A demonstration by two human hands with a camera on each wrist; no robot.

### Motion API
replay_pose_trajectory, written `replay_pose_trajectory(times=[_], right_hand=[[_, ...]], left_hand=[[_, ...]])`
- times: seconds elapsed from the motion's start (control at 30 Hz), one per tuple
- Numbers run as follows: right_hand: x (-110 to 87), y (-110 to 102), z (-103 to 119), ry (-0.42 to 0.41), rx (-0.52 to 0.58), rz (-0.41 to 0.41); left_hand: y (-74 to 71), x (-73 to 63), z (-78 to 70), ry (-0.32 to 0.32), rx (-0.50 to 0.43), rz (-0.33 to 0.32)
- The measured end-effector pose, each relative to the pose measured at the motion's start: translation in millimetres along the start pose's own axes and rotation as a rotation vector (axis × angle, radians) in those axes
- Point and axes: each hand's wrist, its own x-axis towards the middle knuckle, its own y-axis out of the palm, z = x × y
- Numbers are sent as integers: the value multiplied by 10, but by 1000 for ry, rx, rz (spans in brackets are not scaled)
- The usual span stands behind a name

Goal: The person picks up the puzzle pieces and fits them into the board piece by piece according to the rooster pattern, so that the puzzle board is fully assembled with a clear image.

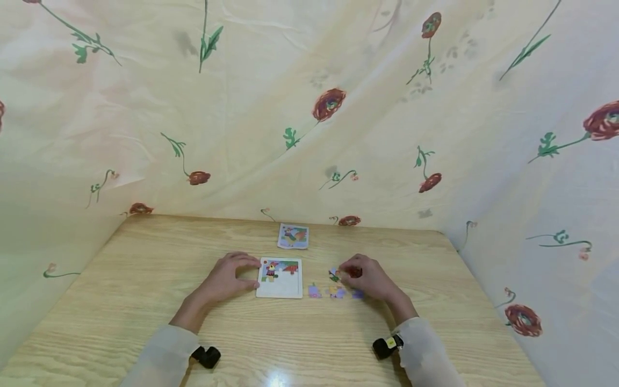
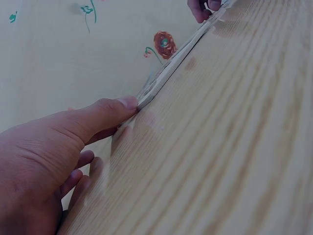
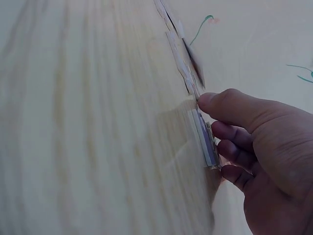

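Observation:
A white-framed puzzle tray [image 1: 279,295] lies on the table, with several picture pieces filling its upper and left parts. My left hand [image 1: 232,277] holds the tray's left side, thumb at the lower corner and fingertips near the upper one. In the left wrist view the thumb [image 2: 124,104] presses the tray's edge. My right hand [image 1: 367,275] is to the right of the tray, its curled fingertips pinching a small puzzle piece [image 1: 333,274]. Loose lilac pieces [image 1: 314,291] lie between tray and hand. In the right wrist view a piece [image 3: 206,139] lies by the right fingers, partly hidden.
A small picture card [image 1: 293,236] with a similar design lies behind the tray, near the table's far edge. The wooden table [image 1: 290,338] ends against a flowered cloth [image 1: 251,134] at the back and sides. Black wrist cameras [image 1: 207,357] sit at both sleeves.

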Motion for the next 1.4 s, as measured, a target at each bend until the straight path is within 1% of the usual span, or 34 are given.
replay_pose_trajectory(times=[0.17,0.47,0.67,0.87,0.97,1.1,1.4], right_hand=[[7,1,21,8,4,4],[28,8,41,42,20,12],[34,14,26,43,20,0],[34,21,10,48,24,8],[31,25,-6,51,32,19],[28,25,-29,47,45,35],[41,29,-39,32,37,35]], left_hand=[[2,-7,4,-3,-7,-2],[6,6,25,11,2,-8],[1,9,19,9,-8,4],[-6,-6,2,-3,-13,9],[-10,-8,-1,7,-19,6],[-10,-3,10,37,-5,0],[-15,-7,8,28,-16,1]])
